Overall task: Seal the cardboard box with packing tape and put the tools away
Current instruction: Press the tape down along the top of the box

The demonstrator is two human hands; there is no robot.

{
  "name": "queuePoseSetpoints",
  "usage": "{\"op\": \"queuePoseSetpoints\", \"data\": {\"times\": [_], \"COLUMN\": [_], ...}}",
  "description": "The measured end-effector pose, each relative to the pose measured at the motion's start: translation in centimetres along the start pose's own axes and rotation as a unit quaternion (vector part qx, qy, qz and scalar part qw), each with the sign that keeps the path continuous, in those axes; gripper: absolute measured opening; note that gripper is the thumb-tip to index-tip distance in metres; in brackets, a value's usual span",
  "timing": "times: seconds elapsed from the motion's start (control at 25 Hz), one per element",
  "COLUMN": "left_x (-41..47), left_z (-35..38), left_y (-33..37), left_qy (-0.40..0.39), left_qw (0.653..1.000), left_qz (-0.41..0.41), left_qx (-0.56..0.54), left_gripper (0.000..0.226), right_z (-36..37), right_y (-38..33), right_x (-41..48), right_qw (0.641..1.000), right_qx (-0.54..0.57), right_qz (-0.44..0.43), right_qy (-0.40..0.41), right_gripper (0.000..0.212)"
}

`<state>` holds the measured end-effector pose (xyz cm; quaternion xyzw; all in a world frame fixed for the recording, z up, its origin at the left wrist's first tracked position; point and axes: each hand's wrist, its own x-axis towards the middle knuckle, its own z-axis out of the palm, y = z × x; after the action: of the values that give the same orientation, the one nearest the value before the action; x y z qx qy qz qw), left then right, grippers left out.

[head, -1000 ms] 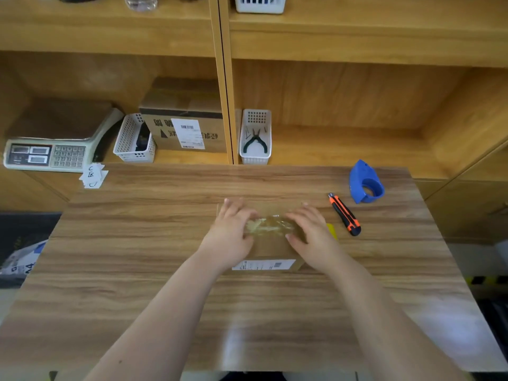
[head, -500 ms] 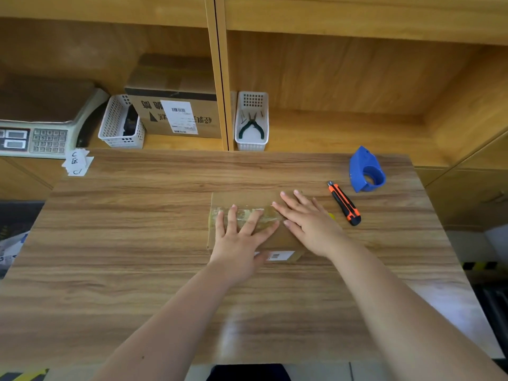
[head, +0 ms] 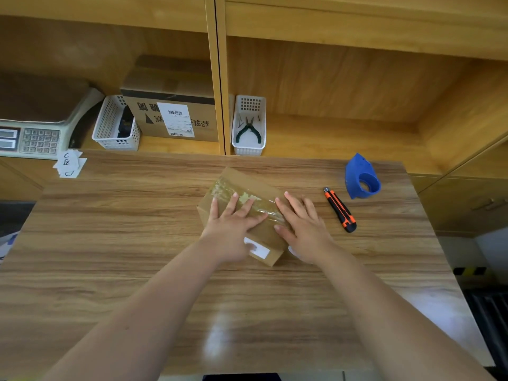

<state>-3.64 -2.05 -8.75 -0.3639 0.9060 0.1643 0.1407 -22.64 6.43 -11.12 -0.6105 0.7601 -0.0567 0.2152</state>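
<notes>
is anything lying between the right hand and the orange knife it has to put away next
Nothing visible does. The right hand lies flat on the cardboard box, and only bare table separates it from the utility knife. The blue tape dispenser sits beyond the knife.
</notes>
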Motion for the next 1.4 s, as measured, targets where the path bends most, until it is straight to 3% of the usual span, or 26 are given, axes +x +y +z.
{"op": "queuePoseSetpoints", "data": {"times": [0.08, 0.16, 0.28, 0.4, 0.52, 0.56, 0.64, 0.76, 0.84, 0.96, 1.16, 1.28, 1.4], "left_x": [-0.5, -1.1, -1.2, -0.5, 0.1, 0.1, 0.2, 0.4, 0.8, 1.3, 1.8, 1.6, 1.7], "left_z": [1.4, 3.2, 5.1, 4.6, 2.9, 2.5, 2.2, 2.4, 2.7, 2.5, 1.3, 1.9, 2.2], "left_y": [2.6, 5.5, 7.2, 5.1, 2.0, 1.6, 1.8, 4.2, 5.4, 4.1, 0.5, -0.1, -0.2], "left_qy": [-0.004, 0.019, 0.053, 0.074, 0.03, 0.021, 0.026, 0.055, 0.073, 0.082, 0.071, 0.087, 0.085], "left_qw": [0.999, 0.997, 0.995, 0.997, 0.998, 0.998, 0.998, 0.996, 0.995, 0.993, 0.993, 0.989, 0.987], "left_qz": [-0.041, -0.067, -0.055, -0.007, 0.04, 0.048, 0.051, 0.013, 0.0, 0.039, 0.063, 0.05, 0.055], "left_qx": [-0.027, -0.042, -0.064, -0.018, 0.037, 0.037, -0.003, -0.074, -0.071, -0.068, -0.065, -0.107, -0.126], "left_gripper": [0.09, 0.1, 0.089, 0.068, 0.095, 0.096, 0.078, 0.068, 0.056, 0.045, 0.06, 0.084, 0.087], "right_z": [-0.4, -0.6, -0.3, -0.3, -0.6, -0.5, -0.2, -0.5, -1.3, -1.6, -0.4, -0.4, -0.1], "right_y": [0.1, 0.0, 0.0, 1.0, 1.6, 1.4, 1.1, 1.4, 1.9, 2.3, 2.4, 1.5, 1.3], "right_x": [1.2, 2.1, 2.1, 1.1, -0.2, -0.8, -1.4, -0.8, -0.1, -0.4, -1.4, -0.5, 0.2], "right_qw": [0.999, 0.99, 0.968, 0.98, 0.986, 0.988, 0.99, 0.986, 0.979, 0.972, 0.995, 0.998, 0.998], "right_qx": [0.027, 0.126, 0.236, 0.16, 0.093, 0.08, 0.06, 0.091, 0.172, 0.217, 0.052, 0.02, -0.023], "right_qz": [0.009, 0.049, 0.064, 0.097, 0.127, 0.126, 0.111, 0.109, 0.105, 0.084, 0.002, -0.049, -0.052], "right_qy": [0.04, 0.033, 0.057, 0.067, 0.053, 0.05, 0.059, 0.085, 0.042, 0.011, 0.085, 0.027, 0.002], "right_gripper": [0.048, 0.046, 0.045, 0.046, 0.046, 0.046, 0.046, 0.057, 0.069, 0.065, 0.064, 0.063, 0.061]}}
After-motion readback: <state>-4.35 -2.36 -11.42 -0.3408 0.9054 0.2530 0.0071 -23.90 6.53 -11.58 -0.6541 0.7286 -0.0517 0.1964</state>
